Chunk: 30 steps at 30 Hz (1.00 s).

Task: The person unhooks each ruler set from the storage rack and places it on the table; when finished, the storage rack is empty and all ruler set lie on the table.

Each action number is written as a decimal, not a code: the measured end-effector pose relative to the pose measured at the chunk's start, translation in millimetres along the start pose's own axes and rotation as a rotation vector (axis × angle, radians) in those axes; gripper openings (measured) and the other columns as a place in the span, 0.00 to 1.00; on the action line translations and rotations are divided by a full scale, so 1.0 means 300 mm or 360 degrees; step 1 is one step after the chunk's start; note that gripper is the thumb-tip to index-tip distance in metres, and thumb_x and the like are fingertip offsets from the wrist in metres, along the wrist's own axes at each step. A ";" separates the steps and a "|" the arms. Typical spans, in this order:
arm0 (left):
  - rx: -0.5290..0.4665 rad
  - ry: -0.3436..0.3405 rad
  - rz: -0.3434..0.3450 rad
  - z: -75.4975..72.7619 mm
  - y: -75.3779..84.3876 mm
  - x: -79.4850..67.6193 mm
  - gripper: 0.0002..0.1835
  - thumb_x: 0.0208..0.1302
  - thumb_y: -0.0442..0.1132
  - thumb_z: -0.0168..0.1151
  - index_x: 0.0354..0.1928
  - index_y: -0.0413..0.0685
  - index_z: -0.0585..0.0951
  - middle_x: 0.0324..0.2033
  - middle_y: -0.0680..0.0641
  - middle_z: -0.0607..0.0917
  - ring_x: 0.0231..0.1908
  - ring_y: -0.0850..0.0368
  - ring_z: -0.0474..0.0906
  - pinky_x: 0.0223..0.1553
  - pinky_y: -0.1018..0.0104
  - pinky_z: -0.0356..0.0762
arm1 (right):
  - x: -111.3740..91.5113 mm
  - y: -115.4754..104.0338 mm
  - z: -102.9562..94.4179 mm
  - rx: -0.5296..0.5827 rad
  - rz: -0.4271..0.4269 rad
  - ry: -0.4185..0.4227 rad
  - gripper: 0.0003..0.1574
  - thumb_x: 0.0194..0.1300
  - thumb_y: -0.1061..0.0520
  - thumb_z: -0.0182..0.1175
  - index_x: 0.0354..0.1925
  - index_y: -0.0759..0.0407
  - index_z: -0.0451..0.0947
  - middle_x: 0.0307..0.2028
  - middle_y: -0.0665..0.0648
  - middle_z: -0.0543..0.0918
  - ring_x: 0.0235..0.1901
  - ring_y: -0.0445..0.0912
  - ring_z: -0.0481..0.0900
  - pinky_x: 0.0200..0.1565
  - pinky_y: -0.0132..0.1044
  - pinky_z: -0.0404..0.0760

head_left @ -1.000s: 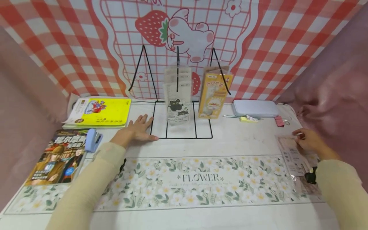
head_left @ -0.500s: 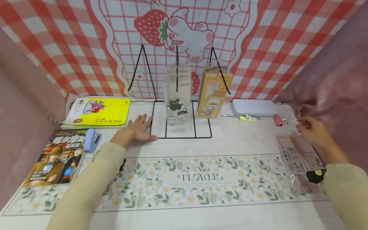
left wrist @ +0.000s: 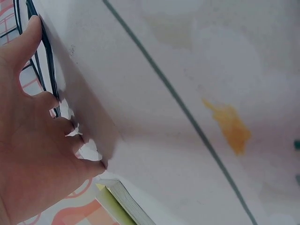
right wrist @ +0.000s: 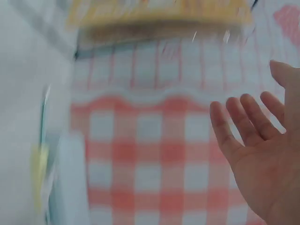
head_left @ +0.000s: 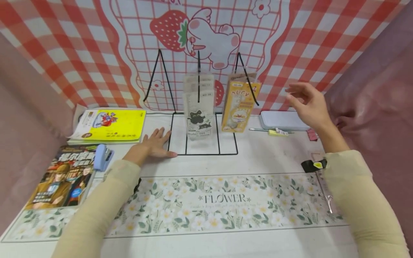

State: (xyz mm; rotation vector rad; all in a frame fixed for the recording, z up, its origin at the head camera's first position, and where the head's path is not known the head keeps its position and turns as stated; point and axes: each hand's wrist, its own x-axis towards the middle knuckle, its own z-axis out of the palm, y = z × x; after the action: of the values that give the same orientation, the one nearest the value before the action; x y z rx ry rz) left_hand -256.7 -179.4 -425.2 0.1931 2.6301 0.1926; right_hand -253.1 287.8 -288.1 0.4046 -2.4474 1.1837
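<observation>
A black wire display rack with hooks stands against the back cloth. From its middle hook hang several ruler set packs printed with black cats. Yellow "DUCK" packs hang on the right hook, while the left hook carries nothing. My left hand rests on the table, fingers spread, thumb at the rack's front left corner; the left wrist view shows that thumb against the wire. Raised over the pencil case, my right hand holds nothing, and its fingers are loosely extended in the right wrist view.
A pale pencil case, a pencil, yellow sticky notes and a pink binder clip lie at right. A flat clear pack is mostly under the right forearm. At left are yellow books, a magazine and a blue stapler.
My right hand has left the flat clear pack at the table's right, lifted, and moved left and back toward the rack. The left hand has stayed at the rack's base.
</observation>
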 end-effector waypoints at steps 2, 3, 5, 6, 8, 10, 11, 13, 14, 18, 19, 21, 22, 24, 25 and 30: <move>-0.0010 -0.0002 -0.0001 -0.001 0.000 -0.002 0.57 0.58 0.70 0.55 0.77 0.52 0.38 0.77 0.38 0.31 0.77 0.37 0.27 0.74 0.32 0.30 | 0.030 -0.050 0.052 0.0107 -0.0086 0.0017 0.26 0.66 0.56 0.60 0.62 0.58 0.72 0.49 0.40 0.79 0.46 0.29 0.77 0.44 0.14 0.75; -0.0016 -0.0001 -0.0001 -0.001 0.000 -0.002 0.57 0.58 0.70 0.55 0.77 0.52 0.38 0.77 0.38 0.31 0.77 0.37 0.27 0.74 0.32 0.30 | 0.043 -0.072 0.075 0.0151 -0.0113 0.0019 0.26 0.66 0.57 0.60 0.62 0.59 0.72 0.50 0.43 0.80 0.47 0.31 0.77 0.45 0.15 0.75; -0.0018 0.0005 0.0007 -0.001 0.001 -0.003 0.57 0.58 0.70 0.55 0.77 0.51 0.38 0.77 0.38 0.32 0.77 0.37 0.28 0.74 0.32 0.30 | 0.065 -0.103 0.118 0.0232 -0.0126 0.0008 0.27 0.66 0.58 0.60 0.62 0.60 0.71 0.53 0.50 0.81 0.49 0.32 0.77 0.46 0.17 0.76; -0.0017 0.0008 0.0011 0.000 0.002 -0.004 0.57 0.58 0.70 0.55 0.77 0.52 0.38 0.77 0.38 0.32 0.77 0.37 0.28 0.74 0.32 0.30 | 0.074 -0.115 0.137 0.0254 -0.0126 0.0003 0.27 0.65 0.58 0.61 0.62 0.60 0.71 0.53 0.53 0.80 0.49 0.33 0.77 0.45 0.18 0.76; -0.0013 0.0016 0.0020 0.000 0.005 -0.006 0.57 0.58 0.71 0.54 0.77 0.52 0.38 0.77 0.38 0.32 0.77 0.37 0.28 0.74 0.32 0.30 | 0.086 -0.133 0.167 0.0287 -0.0118 -0.0009 0.27 0.65 0.58 0.61 0.62 0.61 0.70 0.55 0.58 0.79 0.49 0.34 0.77 0.45 0.19 0.77; -0.0006 0.0026 0.0030 0.001 0.007 -0.007 0.56 0.59 0.71 0.54 0.77 0.52 0.38 0.77 0.38 0.32 0.77 0.37 0.28 0.74 0.32 0.30 | 0.091 -0.143 0.190 0.0291 -0.0086 -0.0011 0.27 0.65 0.58 0.61 0.62 0.60 0.70 0.55 0.59 0.79 0.48 0.34 0.76 0.42 0.19 0.76; -0.0009 0.0027 0.0031 0.000 0.009 -0.008 0.56 0.58 0.71 0.54 0.77 0.52 0.38 0.77 0.39 0.32 0.77 0.37 0.28 0.74 0.32 0.30 | 0.092 -0.146 0.199 0.0296 -0.0077 -0.0010 0.27 0.65 0.58 0.61 0.61 0.61 0.70 0.54 0.58 0.78 0.47 0.34 0.76 0.41 0.19 0.76; -0.0008 0.0033 0.0036 0.000 0.011 -0.008 0.56 0.58 0.71 0.54 0.77 0.53 0.38 0.77 0.39 0.32 0.77 0.38 0.28 0.74 0.32 0.30 | 0.094 -0.151 0.212 0.0325 -0.0078 -0.0005 0.25 0.66 0.59 0.60 0.60 0.62 0.70 0.51 0.54 0.79 0.45 0.34 0.75 0.40 0.19 0.77; -0.0010 0.0033 0.0034 0.000 0.012 -0.008 0.57 0.58 0.71 0.54 0.77 0.53 0.38 0.77 0.39 0.32 0.77 0.38 0.28 0.74 0.33 0.30 | 0.095 -0.151 0.218 0.0345 -0.0088 -0.0002 0.24 0.66 0.60 0.59 0.59 0.62 0.71 0.49 0.50 0.79 0.44 0.34 0.75 0.40 0.18 0.77; -0.0002 0.0030 0.0025 -0.002 0.014 -0.008 0.57 0.58 0.72 0.54 0.77 0.52 0.38 0.77 0.38 0.32 0.77 0.37 0.28 0.74 0.33 0.30 | 0.106 -0.153 0.234 0.0398 -0.0168 0.0007 0.17 0.67 0.63 0.57 0.53 0.66 0.73 0.43 0.40 0.78 0.38 0.37 0.75 0.38 0.18 0.79; -0.0002 0.0028 0.0021 -0.003 0.014 -0.008 0.57 0.58 0.72 0.54 0.77 0.52 0.38 0.77 0.38 0.32 0.77 0.37 0.28 0.74 0.33 0.30 | 0.109 -0.154 0.237 0.0396 -0.0183 0.0014 0.15 0.67 0.64 0.57 0.51 0.67 0.74 0.42 0.38 0.78 0.37 0.37 0.75 0.37 0.19 0.78; 0.0000 0.0027 0.0019 -0.003 0.013 -0.008 0.57 0.58 0.71 0.54 0.77 0.52 0.38 0.77 0.38 0.32 0.77 0.37 0.28 0.74 0.33 0.30 | 0.116 -0.156 0.243 0.0391 -0.0209 0.0029 0.13 0.67 0.65 0.57 0.49 0.69 0.75 0.40 0.38 0.78 0.35 0.36 0.75 0.36 0.19 0.78; -0.0003 0.0026 0.0018 -0.004 0.012 -0.009 0.57 0.58 0.71 0.54 0.77 0.52 0.38 0.77 0.38 0.32 0.77 0.37 0.28 0.74 0.33 0.30 | 0.118 -0.158 0.245 0.0388 -0.0215 0.0034 0.12 0.67 0.65 0.57 0.48 0.69 0.75 0.39 0.37 0.78 0.34 0.36 0.75 0.35 0.19 0.78; -0.0007 0.0023 0.0012 -0.004 0.010 -0.010 0.57 0.58 0.71 0.54 0.77 0.52 0.38 0.77 0.39 0.32 0.77 0.38 0.28 0.75 0.33 0.30 | 0.121 -0.162 0.247 0.0388 -0.0217 0.0037 0.12 0.66 0.66 0.58 0.47 0.71 0.75 0.38 0.37 0.78 0.33 0.36 0.74 0.35 0.19 0.78; -0.0006 0.0023 0.0010 -0.003 0.008 -0.012 0.57 0.58 0.71 0.54 0.77 0.52 0.38 0.77 0.39 0.32 0.77 0.38 0.28 0.75 0.33 0.30 | 0.121 -0.165 0.247 0.0377 -0.0214 0.0030 0.13 0.66 0.65 0.58 0.47 0.71 0.75 0.38 0.37 0.78 0.33 0.35 0.74 0.35 0.19 0.77; 0.0001 0.0028 -0.0006 0.001 0.004 -0.012 0.57 0.58 0.72 0.54 0.77 0.52 0.38 0.77 0.39 0.32 0.77 0.38 0.27 0.75 0.33 0.30 | 0.103 -0.177 0.233 0.0273 -0.0190 -0.0045 0.14 0.66 0.66 0.56 0.50 0.70 0.75 0.38 0.37 0.76 0.34 0.36 0.76 0.35 0.19 0.78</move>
State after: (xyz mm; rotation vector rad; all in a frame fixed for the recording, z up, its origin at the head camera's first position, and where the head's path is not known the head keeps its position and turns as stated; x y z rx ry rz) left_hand -253.3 -178.8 -423.7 0.1872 2.6481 0.1933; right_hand -273.4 197.7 -277.2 0.6122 -2.3171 1.3488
